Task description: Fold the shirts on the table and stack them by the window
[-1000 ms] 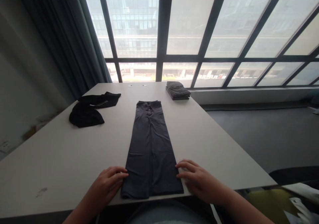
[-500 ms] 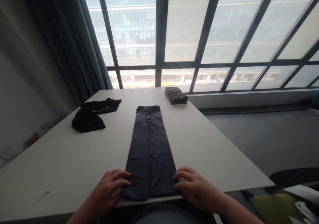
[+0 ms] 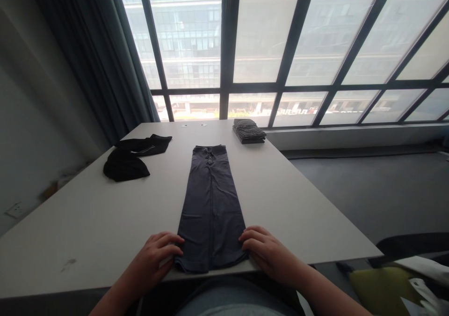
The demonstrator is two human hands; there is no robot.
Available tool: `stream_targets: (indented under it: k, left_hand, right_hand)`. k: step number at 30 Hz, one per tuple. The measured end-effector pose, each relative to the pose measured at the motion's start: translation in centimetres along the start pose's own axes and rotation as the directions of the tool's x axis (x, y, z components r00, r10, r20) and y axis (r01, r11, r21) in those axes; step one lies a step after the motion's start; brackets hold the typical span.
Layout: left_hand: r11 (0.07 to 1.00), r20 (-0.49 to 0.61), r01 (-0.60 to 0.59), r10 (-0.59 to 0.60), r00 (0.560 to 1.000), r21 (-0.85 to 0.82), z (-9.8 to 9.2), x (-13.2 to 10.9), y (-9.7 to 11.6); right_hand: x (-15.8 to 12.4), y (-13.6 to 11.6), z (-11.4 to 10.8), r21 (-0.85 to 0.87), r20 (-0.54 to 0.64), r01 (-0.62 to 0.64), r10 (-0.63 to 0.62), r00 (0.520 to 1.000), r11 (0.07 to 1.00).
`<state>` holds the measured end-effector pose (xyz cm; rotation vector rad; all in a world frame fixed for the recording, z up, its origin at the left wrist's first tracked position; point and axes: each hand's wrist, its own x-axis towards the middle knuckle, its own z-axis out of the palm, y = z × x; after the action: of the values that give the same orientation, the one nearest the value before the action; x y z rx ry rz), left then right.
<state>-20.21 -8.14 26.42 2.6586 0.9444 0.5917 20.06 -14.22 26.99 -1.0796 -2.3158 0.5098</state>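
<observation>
Both hands have closed in on the shirt's near hem since a second ago; the hem looks narrower. Head view: left hand (image 3: pixel 157 255) has fingers curled on the near left corner of the shirt (image 3: pixel 212 203), right hand (image 3: pixel 266 253) likewise on the near right corner; thumbs hidden, so can't tell if either pinches cloth. Shirt lies as a long strip mid-table (image 3: pixel 87 227), hem at the near edge, buttons at the far end. Bare tabletop on both sides. Black cloth (image 3: pixel 128 161) far left, striped stack (image 3: pixel 249 131) at the far right edge, both well apart from the shirt. No readable writing. Forearms cut off at the frame bottom.
</observation>
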Motion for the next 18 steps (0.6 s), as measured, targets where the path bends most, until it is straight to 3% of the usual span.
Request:
stream_targets:
  k: [4,8,11,18]
  left_hand:
    - [0.999,0.025,-0.02,0.022,0.999,-0.041,-0.4,-0.1,0.3]
    - [0.996,0.062,-0.028,0.033,0.998,-0.09,-0.5,0.0,0.5]
    - [0.996,0.019,-0.003,0.005,1.0,-0.09,0.1,0.2,0.3]
    - [0.994,-0.105,0.004,-0.016,0.994,-0.109,1.0,0.2,-0.5]
  right_hand:
    - [0.1,0.2,-0.3,0.069,0.004,0.007,-0.007,1.0,0.998]
    - [-0.3,0.1,-0.6,-0.003,0.086,0.001,0.0,0.996,1.0]
    - [-0.5,0.2,-0.3,-0.059,0.102,-0.048,0.054,0.993,0.997]
    - [-0.1,1.5,2.3,-0.214,-0.04,-0.13,0.124,0.991,0.968]
